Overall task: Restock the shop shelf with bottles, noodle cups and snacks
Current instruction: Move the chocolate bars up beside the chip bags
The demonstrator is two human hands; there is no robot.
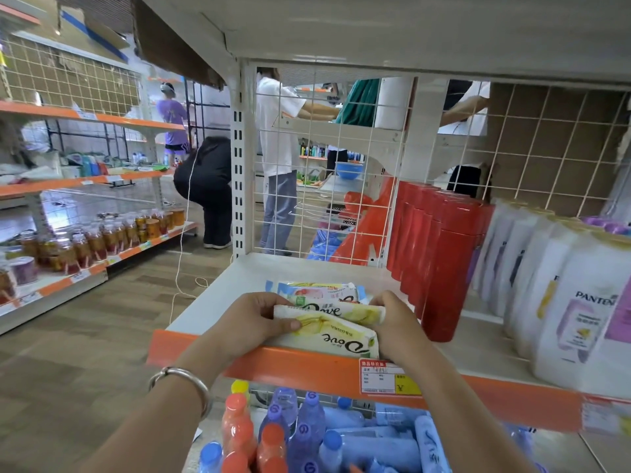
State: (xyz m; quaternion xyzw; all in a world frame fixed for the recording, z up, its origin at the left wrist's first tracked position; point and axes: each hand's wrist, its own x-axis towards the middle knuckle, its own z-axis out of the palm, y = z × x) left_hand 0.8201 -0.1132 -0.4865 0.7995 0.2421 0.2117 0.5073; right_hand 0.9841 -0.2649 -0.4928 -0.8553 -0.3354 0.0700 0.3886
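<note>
While other people stand and bend in the aisle beyond the wire mesh back panel (327, 138), the white shelf (218, 302) with its orange front edge (307, 367) fills the middle of the view, and a second shelving run (85, 179) along the left carries rows of small jars (102, 237). On the right part of the white shelf stands a rank of white Pantene bottles (573, 315), and just beside them, toward the middle, a row of tall red bottles (444, 261) reaching back to the mesh. On the level below lie and stand blue-capped clear bottles (341, 435) with a few orange drink bottles (239, 435) at their left. At the front left of the white shelf sits a short stack of flat soft packets; the front ones are pale yellow Dove packs (334, 331), with more packets (324, 291) lying behind them. The left hand (252, 319), a silver bangle (181, 387) on its wrist, is closed on the left end of the Dove packs, thumb on top. The right hand (399, 322) grips the right end of the same packs, fingers curled over the edge. A red and yellow price label (386, 377) is fixed to the orange edge below the right wrist.
</note>
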